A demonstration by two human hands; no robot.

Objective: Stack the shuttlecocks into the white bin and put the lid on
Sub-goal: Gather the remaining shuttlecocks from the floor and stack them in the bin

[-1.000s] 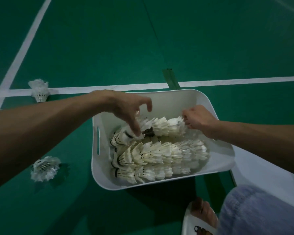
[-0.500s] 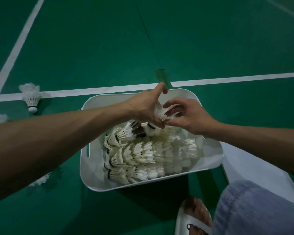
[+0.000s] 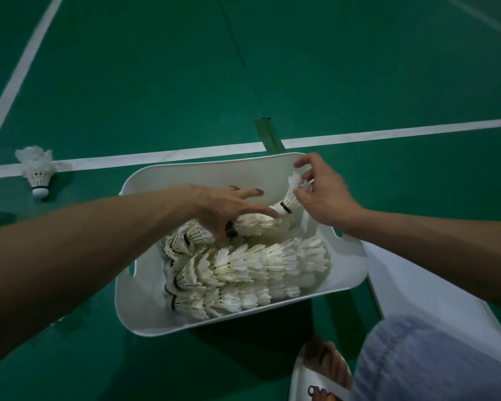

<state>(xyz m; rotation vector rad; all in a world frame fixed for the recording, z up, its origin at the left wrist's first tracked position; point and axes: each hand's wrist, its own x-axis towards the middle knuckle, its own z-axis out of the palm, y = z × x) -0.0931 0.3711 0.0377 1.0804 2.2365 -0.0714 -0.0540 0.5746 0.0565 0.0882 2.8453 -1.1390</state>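
Right hand (image 3: 326, 198) pinches a shuttlecock (image 3: 290, 198), cork pointing down-left at the stacked row (image 3: 258, 225) under the spread left hand (image 3: 224, 208)

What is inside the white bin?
Rows of stacked shuttlecocks lie on their sides in the white bin. The left hand rests on the far row; the right hand pinches one shuttlecock at its end. The bin's floor is covered.
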